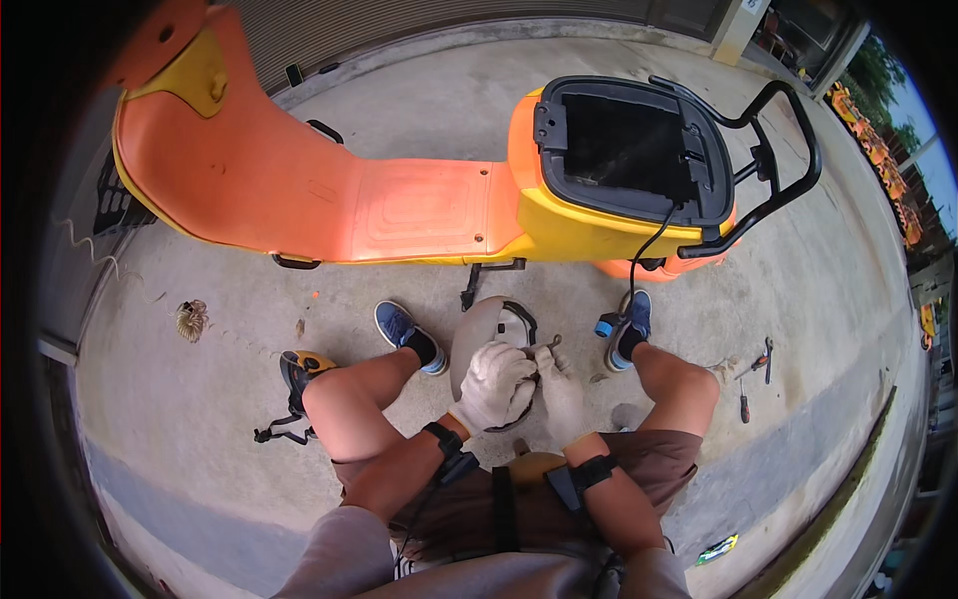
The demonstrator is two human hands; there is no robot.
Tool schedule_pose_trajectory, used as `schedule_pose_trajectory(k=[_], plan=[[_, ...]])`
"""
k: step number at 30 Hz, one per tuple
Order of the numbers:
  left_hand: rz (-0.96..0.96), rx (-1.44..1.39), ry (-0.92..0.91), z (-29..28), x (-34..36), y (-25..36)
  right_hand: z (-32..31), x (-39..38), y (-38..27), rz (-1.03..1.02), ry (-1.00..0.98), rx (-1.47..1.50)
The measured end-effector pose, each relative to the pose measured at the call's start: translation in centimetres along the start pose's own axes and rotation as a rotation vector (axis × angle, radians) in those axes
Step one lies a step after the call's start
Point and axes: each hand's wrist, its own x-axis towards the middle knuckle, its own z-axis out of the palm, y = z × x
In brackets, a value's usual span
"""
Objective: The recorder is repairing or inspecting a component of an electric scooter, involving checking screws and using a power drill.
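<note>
A beige-grey scooter seat with a black-edged underside is set on the concrete between my legs. My left hand, in a white work glove, is over it with its fingers curled closed; whatever they hold is hidden. Close beside it, my right hand, gloved too, is closed around a small metal wrench, whose ring-like end sticks out above the fingers. Both hands nearly meet at the seat's right side.
An orange and yellow scooter body stands ahead, its seat opening uncovered. A black cable hangs from it to a blue-ended connector. Pliers and a screwdriver lie right; a yellow-black item lies left.
</note>
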Motion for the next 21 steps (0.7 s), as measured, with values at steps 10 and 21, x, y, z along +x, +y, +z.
schedule_pose_trajectory(k=[10,21], plan=[[-0.743,0.243,0.15,1.7,-0.3,-1.0,-0.7,6.3,5.3,0.222,0.244,-0.836],[-0.665,0.216,-0.007,0.5,-0.8,-1.0,-0.1,6.9,6.9,0.508,0.182,0.231]])
